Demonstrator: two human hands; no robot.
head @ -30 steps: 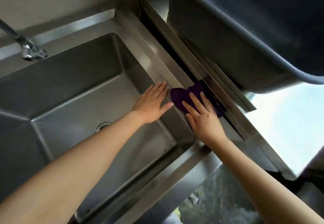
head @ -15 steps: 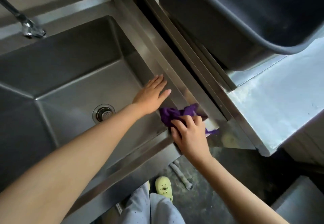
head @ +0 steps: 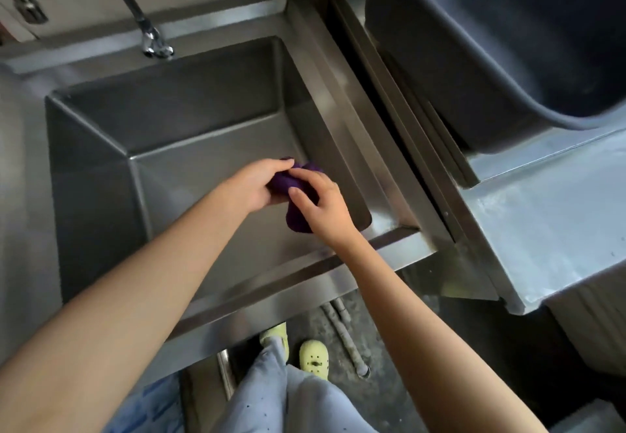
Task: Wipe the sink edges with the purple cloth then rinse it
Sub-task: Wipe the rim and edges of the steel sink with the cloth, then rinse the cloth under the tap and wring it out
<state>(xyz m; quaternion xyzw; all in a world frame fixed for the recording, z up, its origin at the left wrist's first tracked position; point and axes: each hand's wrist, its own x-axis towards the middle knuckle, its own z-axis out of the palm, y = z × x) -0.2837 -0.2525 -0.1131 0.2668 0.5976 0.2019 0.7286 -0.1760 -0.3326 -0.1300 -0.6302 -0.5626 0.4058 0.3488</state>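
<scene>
Purple cloth (head: 294, 185) bunched over sink (head: 342, 147) basin.
Left hand (head: 255, 185) and right hand (head: 321, 207) both grasp it; faucet (head: 154, 44) lies far-left, nearer the left hand.

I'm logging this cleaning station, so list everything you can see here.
sink: one, steel, centre.
faucet: one, chrome, over the back rim.
cloth: one, purple, bunched over the basin.
tub: one, dark grey, upper right.
counter: one, steel, right of the sink.
pipes: two, grey, floor under the sink.
shoes: two, pale yellow, floor, bottom centre.
trousers: one pair, light blue, bottom.
left hand: one, holding the cloth.
right hand: one, gripping the cloth.
</scene>
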